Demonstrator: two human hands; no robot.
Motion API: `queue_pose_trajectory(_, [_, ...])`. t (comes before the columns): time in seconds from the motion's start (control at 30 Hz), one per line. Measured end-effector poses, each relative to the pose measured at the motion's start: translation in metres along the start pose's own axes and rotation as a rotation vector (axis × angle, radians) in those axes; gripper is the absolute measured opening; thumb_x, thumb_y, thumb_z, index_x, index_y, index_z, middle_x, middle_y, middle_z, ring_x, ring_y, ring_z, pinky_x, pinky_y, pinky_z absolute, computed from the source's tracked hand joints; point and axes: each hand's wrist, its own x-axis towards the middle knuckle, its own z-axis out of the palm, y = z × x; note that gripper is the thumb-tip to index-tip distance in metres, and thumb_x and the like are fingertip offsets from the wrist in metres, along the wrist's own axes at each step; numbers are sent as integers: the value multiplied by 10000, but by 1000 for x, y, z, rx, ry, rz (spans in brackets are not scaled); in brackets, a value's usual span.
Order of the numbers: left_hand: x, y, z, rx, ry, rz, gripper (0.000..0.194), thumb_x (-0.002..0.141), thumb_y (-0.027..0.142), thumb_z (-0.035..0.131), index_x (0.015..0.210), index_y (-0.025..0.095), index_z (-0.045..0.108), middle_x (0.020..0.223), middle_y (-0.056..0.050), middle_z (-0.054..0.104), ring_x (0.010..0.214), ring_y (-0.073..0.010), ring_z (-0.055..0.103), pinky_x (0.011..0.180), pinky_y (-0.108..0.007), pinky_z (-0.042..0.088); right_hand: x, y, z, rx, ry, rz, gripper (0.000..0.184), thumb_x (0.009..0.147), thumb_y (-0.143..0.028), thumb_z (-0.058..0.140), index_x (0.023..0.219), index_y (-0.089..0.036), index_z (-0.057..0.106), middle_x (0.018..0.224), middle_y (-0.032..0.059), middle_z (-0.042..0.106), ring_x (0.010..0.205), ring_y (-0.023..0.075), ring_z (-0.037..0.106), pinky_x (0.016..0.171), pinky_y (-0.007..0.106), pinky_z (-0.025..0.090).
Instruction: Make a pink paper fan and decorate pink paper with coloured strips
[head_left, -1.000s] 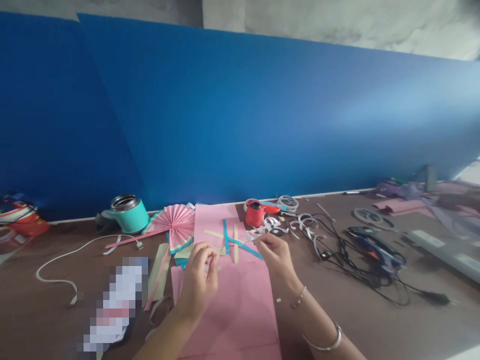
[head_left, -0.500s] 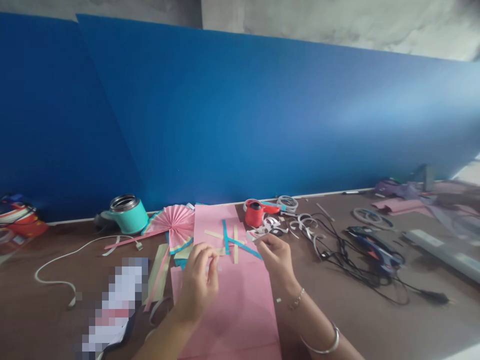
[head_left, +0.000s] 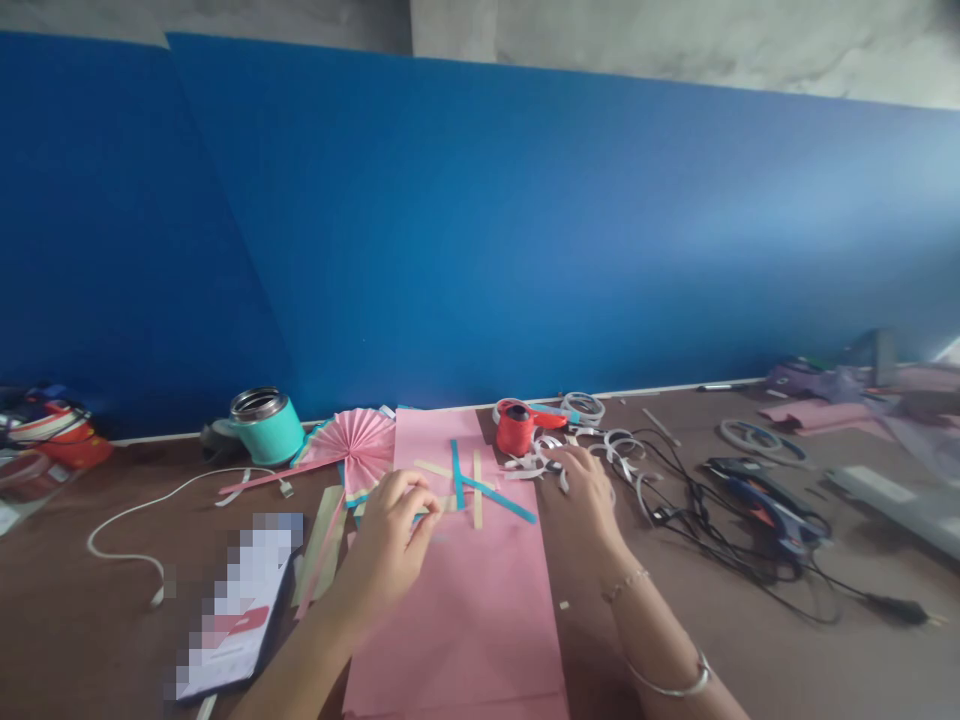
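Note:
My left hand [head_left: 390, 535] hovers over the left edge of a long pink paper sheet [head_left: 465, 620], fingers curled in a pinch on something too small to make out. My right hand [head_left: 589, 495] reaches to the right of the sheet, fingers stretched toward a pile of curled white tape-backing strips [head_left: 536, 458]. Loose blue and cream paper strips [head_left: 469, 480] lie crossed on the pink sheet between both hands. A red tape dispenser [head_left: 517, 425] stands just beyond the right hand.
A pink pleated paper fan [head_left: 356, 440] and a teal pot [head_left: 262, 425] sit at the back left. A white cable [head_left: 142, 515] and a blurred-out booklet [head_left: 232, 610] lie left. A glue gun [head_left: 757, 495] with black cords lies right. A blue board [head_left: 480, 230] stands behind.
My right hand has moved from above the pink sheet out to the right, down onto the white strip pile. My left hand stayed pinched in about the same place.

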Motion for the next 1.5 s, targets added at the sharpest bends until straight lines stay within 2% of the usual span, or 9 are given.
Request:
queue_pose_trajectory(0.1, [-1, 3, 1, -14, -65, -1, 149, 857, 157, 443, 796, 222, 562, 921, -46, 559, 865, -195, 560, 763, -327, 453, -8, -24, 4, 335, -104, -356, 358, 775, -152, 464, 1098, -216, 602, 1144, 93, 590, 1083, 232, 512, 929, 382, 395])
queue_pose_trajectory(0.2, [-1, 5, 1, -32, -80, -8, 145, 839, 141, 464, 783, 222, 571, 926, -41, 568, 877, -196, 559, 779, -328, 445, -15, -38, 8, 401, -280, -457, 373, 758, -187, 564, 1126, -240, 595, 1158, 79, 594, 1089, 238, 511, 947, 406, 380])
queue_pose_trajectory(0.33, [0, 4, 4, -127, -45, -75, 140, 822, 156, 462, 756, 221, 567, 871, -40, 583, 853, -196, 563, 760, -319, 449, -18, -37, 13, 456, -404, -323, 82, 778, -232, 605, 826, -201, 664, 836, 43, 661, 833, 188, 584, 849, 363, 419])
queue_pose_trajectory(0.5, [2, -7, 20, -330, -77, -347, 123, 766, 255, 490, 676, 205, 557, 739, -19, 603, 749, -184, 579, 696, -286, 454, -16, -32, 17, 538, -460, -169, 169, 802, -249, 576, 708, -195, 706, 834, 38, 601, 788, 157, 561, 701, 261, 437])
queue_pose_trajectory(0.67, [-2, -15, 40, -437, -107, -488, 134, 747, 280, 483, 690, 192, 567, 685, -3, 611, 686, -169, 575, 646, -261, 439, -17, -26, 21, 613, -617, -36, 210, 793, -216, 524, 706, -167, 708, 530, -34, 491, 515, 99, 425, 497, 214, 333])
queue_pose_trajectory(0.83, [-9, -17, 54, -344, -65, -439, 104, 730, 248, 490, 660, 206, 555, 712, -22, 622, 716, -187, 584, 697, -298, 455, -18, -16, 29, 567, -698, 105, 389, 696, -146, 543, 1078, -134, 615, 562, -54, 518, 517, 96, 453, 478, 190, 328])
queue_pose_trajectory(0.97, [-10, -22, 58, -262, -6, -339, 115, 735, 232, 491, 648, 204, 562, 770, -47, 603, 804, -210, 578, 769, -341, 454, -19, -20, 31, 467, -677, 116, 108, 712, -184, 503, 695, -140, 600, 581, -27, 517, 550, 95, 452, 489, 193, 312])
queue_pose_trajectory(1.03, [-10, -25, 59, -254, -19, -341, 137, 755, 249, 479, 660, 200, 566, 761, -47, 594, 789, -208, 575, 757, -341, 457, -20, -25, 32, 424, -664, 121, 135, 714, -200, 490, 599, -152, 540, 551, -35, 483, 533, 89, 420, 478, 195, 284])
queue_pose_trajectory(1.5, [-17, -32, 68, -198, -17, -351, 181, 791, 253, 466, 650, 188, 559, 749, -54, 590, 764, -211, 584, 726, -351, 463, -23, -28, 45, 219, -623, 118, 138, 702, -192, 479, 569, -167, 506, 605, 9, 557, 591, 120, 470, 530, 219, 293])
